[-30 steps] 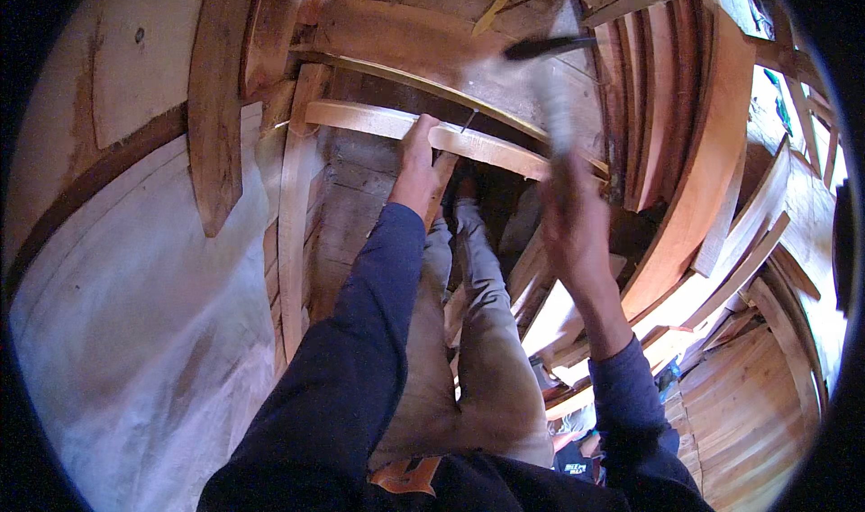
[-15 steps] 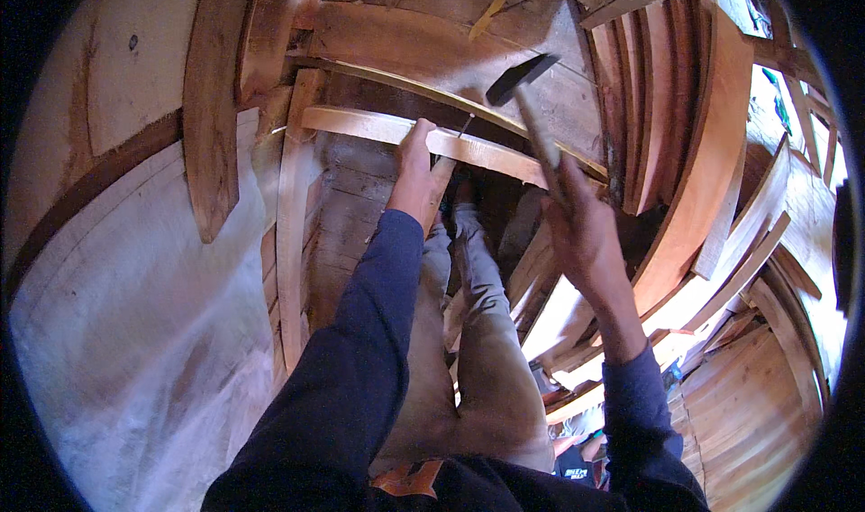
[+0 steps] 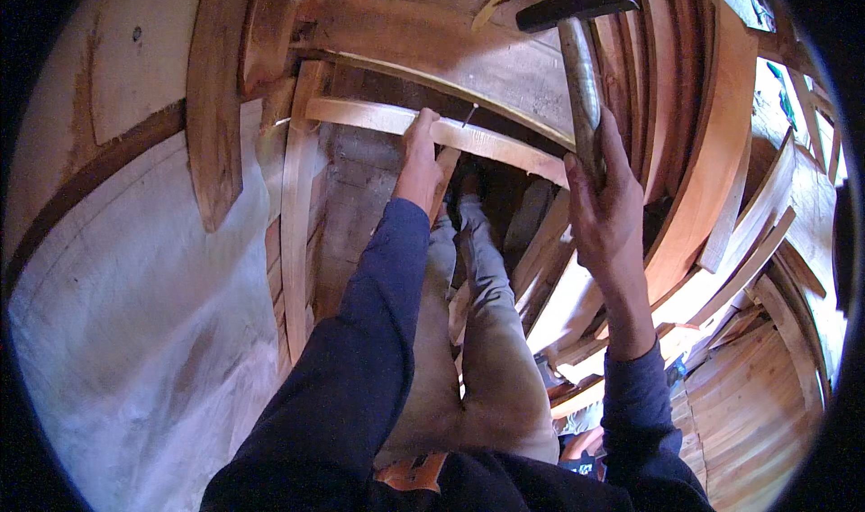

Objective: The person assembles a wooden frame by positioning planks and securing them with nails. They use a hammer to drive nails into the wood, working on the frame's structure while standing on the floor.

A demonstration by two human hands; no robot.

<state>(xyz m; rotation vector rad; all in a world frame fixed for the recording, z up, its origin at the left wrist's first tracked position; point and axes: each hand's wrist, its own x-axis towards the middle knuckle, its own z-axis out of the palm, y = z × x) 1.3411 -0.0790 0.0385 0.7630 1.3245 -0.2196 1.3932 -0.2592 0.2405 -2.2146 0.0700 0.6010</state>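
Observation:
My right hand [image 3: 608, 201] is wrapped round the wooden handle of a hammer [image 3: 581, 71]. Its dark metal head is raised, up and to the right of a nail [image 3: 470, 113]. That nail stands partly out of a pale wooden batten [image 3: 505, 152] that runs crosswise in front of me. Left of the nail, my left hand [image 3: 419, 156] is closed round the batten, thumb on top. A short piece of wood [image 3: 444, 174] shows beside this hand below the batten; whether the fingers also touch it is hidden.
An upright post [image 3: 295, 206] meets the batten's left end. Curved planks [image 3: 698, 152] stand in a row at the right. A pale sheet [image 3: 135, 332] covers the left side, beneath a hanging board [image 3: 214, 107]. Part of another person [image 3: 586, 444] shows at the lower right.
My right hand has lifted the hammer up and to the right, away from the nail. My left hand keeps its place on the batten.

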